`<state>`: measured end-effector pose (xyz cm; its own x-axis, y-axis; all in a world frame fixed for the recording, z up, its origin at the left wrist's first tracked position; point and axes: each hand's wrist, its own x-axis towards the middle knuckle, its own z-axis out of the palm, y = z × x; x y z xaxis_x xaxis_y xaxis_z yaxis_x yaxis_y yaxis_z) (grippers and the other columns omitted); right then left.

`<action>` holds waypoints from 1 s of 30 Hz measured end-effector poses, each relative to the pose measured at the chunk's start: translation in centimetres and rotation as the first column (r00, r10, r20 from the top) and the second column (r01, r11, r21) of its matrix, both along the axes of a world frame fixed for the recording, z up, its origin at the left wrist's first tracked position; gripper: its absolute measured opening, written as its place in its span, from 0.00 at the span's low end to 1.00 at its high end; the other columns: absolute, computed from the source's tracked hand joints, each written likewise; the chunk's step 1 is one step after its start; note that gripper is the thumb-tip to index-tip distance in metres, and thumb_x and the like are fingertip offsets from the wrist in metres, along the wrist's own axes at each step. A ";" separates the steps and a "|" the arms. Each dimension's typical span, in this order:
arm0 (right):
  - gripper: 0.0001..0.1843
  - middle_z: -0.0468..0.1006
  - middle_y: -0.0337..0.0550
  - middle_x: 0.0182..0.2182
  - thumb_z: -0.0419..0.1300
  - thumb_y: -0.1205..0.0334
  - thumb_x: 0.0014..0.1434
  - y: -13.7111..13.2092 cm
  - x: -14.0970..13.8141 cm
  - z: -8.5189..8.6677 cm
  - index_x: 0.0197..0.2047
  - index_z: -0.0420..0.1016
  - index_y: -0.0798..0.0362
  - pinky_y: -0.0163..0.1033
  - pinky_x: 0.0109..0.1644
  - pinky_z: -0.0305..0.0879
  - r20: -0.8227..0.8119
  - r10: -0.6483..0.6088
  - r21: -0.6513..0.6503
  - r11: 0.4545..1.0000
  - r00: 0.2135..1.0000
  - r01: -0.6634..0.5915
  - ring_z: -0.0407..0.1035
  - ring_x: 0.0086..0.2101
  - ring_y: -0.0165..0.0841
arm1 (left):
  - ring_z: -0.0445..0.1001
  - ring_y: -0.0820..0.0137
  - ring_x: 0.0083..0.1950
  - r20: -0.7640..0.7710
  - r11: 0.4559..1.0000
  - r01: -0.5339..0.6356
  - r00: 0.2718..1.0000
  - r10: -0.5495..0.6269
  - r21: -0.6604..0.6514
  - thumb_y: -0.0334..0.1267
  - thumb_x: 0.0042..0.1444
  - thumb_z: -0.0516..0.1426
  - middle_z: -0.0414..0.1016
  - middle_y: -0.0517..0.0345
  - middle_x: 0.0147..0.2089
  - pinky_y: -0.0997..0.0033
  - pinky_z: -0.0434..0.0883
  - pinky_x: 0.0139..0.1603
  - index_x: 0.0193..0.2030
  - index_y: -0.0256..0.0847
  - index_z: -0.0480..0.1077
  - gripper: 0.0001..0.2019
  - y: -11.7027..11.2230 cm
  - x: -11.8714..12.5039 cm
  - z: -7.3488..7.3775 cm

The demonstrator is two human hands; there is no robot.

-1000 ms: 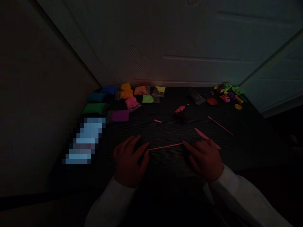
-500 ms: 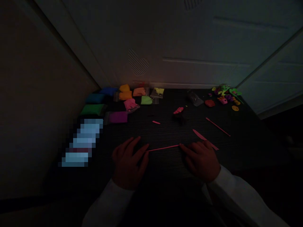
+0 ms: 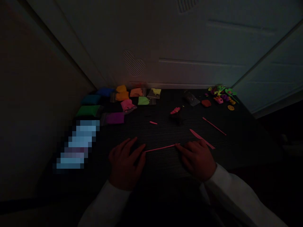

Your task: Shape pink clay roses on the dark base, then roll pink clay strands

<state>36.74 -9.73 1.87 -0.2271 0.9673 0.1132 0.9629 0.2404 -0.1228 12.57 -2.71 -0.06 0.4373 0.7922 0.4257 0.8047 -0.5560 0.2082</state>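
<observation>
A thin pink strand of modelling clay (image 3: pixel 161 148) lies almost straight across the dark table between my hands. My left hand (image 3: pixel 126 162) rests with fingers spread, its index finger and thumb at the strand's left end. My right hand (image 3: pixel 196 159) stretches its index finger onto the strand near the right end, while its other fingers bend loosely. Just beyond the right hand lies a pink clay knife (image 3: pixel 201 138). Farther right is a slim pink modelling tool (image 3: pixel 214 126). A short pink clay piece (image 3: pixel 153 122) sits beyond the strand.
Bags of coloured clay, including a purple one (image 3: pixel 115 118) and a green one (image 3: pixel 88 111), line the back left. A lit, blurred-out screen (image 3: pixel 79 145) lies left. A dark piece topped with pink (image 3: pixel 175 111) stands mid-table. Small clay figures (image 3: pixel 223 94) crowd the back right.
The whole view has shifted slightly, so things appear a little farther left. A short bit of the strand now shows past my right fingertip. Both hands stay at the strand.
</observation>
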 end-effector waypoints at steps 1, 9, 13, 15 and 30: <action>0.20 0.68 0.42 0.31 0.50 0.62 0.55 0.0 0.0 0.0 0.51 0.63 0.49 0.42 0.39 0.46 -0.004 0.000 0.000 1.000 1.000 0.000 0.59 0.33 0.32 | 0.60 0.59 0.53 0.000 1.000 0.001 1.000 -0.001 0.000 0.38 0.48 0.54 0.66 0.54 0.51 0.53 0.55 0.50 0.42 0.49 0.69 0.13 0.0 0.0 0.0; 0.20 0.68 0.43 0.31 0.50 0.62 0.55 0.0 0.0 -0.1 0.52 0.63 0.50 0.41 0.39 0.46 -0.013 0.006 0.004 1.000 1.000 -0.006 0.59 0.33 0.32 | 0.60 0.59 0.53 0.004 1.000 0.007 1.000 -0.007 0.000 0.38 0.48 0.54 0.66 0.54 0.51 0.53 0.56 0.50 0.42 0.48 0.69 0.13 0.1 -0.1 -0.1; 0.21 0.68 0.42 0.31 0.50 0.62 0.55 0.1 0.1 -0.1 0.52 0.62 0.50 0.41 0.39 0.46 -0.016 0.002 0.000 1.000 1.000 -0.002 0.59 0.33 0.31 | 0.60 0.58 0.54 -0.005 1.000 0.001 1.000 -0.001 -0.020 0.39 0.48 0.54 0.66 0.54 0.51 0.53 0.56 0.50 0.43 0.48 0.69 0.13 0.1 0.0 0.0; 0.21 0.67 0.43 0.31 0.50 0.62 0.55 0.1 0.1 -0.1 0.53 0.61 0.50 0.41 0.38 0.46 -0.021 0.001 0.004 1.000 1.000 -0.001 0.58 0.32 0.31 | 0.60 0.59 0.54 0.003 1.000 -0.004 1.000 0.004 -0.021 0.39 0.48 0.54 0.65 0.55 0.52 0.53 0.56 0.50 0.43 0.48 0.69 0.13 0.0 0.0 0.0; 0.22 0.67 0.43 0.33 0.45 0.58 0.58 0.3 -0.3 0.3 0.56 0.57 0.47 0.42 0.39 0.47 -0.031 -0.018 -0.058 0.998 0.999 0.017 0.59 0.34 0.33 | 0.59 0.59 0.54 -0.002 1.000 0.002 1.000 -0.002 -0.029 0.39 0.48 0.54 0.65 0.55 0.52 0.54 0.55 0.51 0.43 0.48 0.68 0.13 0.1 0.0 0.1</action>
<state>36.44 -9.41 2.12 -0.2072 0.9762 0.0639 0.9623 0.2152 -0.1664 12.52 -2.65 0.02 0.4393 0.8036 0.4015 0.8040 -0.5511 0.2233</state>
